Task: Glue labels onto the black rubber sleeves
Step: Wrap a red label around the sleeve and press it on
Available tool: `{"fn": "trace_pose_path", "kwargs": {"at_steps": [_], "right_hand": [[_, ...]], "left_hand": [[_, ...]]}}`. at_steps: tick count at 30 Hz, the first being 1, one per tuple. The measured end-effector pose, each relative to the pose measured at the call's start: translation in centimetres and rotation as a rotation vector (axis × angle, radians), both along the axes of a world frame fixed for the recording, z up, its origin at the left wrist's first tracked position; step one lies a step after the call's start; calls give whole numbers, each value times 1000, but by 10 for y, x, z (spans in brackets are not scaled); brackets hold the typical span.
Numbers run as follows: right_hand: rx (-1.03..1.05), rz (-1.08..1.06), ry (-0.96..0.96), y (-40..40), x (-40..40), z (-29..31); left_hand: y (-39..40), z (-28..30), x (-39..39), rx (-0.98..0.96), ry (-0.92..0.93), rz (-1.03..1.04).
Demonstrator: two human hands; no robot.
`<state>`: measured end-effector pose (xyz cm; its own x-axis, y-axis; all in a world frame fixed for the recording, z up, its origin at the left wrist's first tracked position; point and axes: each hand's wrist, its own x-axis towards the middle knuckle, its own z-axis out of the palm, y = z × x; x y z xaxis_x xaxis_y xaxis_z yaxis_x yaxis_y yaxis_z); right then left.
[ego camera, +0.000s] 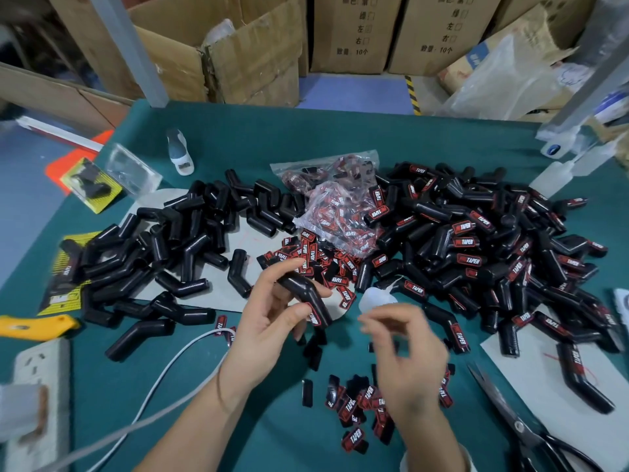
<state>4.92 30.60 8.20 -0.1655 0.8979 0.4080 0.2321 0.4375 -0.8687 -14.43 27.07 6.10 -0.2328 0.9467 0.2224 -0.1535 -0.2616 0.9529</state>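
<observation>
My left hand (272, 321) grips a bent black rubber sleeve (308, 296) above the green table, with a red-and-black label on the sleeve's lower end under my thumb. My right hand (405, 349) hovers just to the right, blurred, its fingers loosely curled; whether it holds anything cannot be told. A small white glue bottle (374, 299) lies behind it. Unlabelled sleeves (177, 247) are heaped on the left, labelled sleeves (493, 247) on the right. Loose labels (360, 407) lie near me and more labels (320, 257) sit beyond my hands.
A clear bag of labels (337, 206) lies in the middle. Scissors (524, 427) rest at the lower right, a power strip (37, 369) with a white cable (163, 376) at the lower left, a yellow knife (34, 327) beside it. Cardboard boxes (238, 52) stand behind the table.
</observation>
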Motion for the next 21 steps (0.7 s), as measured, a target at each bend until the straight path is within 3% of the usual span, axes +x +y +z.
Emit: {"fn": "trace_pose_path", "kwargs": {"at_steps": [2,4,8,16,21], "right_hand": [[32,-131,40,11,19,2],[-191,-197,45,25,35,8],[-400,-8,-297,44,53,-2],[-412,93,-404,45,41,-19],[-454,72,-361,44,38,-17]], "left_hand": [[0,0,-2,-42,-41,6],[0,0,-2,-70,-96,-1],[1,6,1,-22,-225,-141],[-2,12,4,-24,-349,-274],[-5,7,5,11,-452,-337]]}}
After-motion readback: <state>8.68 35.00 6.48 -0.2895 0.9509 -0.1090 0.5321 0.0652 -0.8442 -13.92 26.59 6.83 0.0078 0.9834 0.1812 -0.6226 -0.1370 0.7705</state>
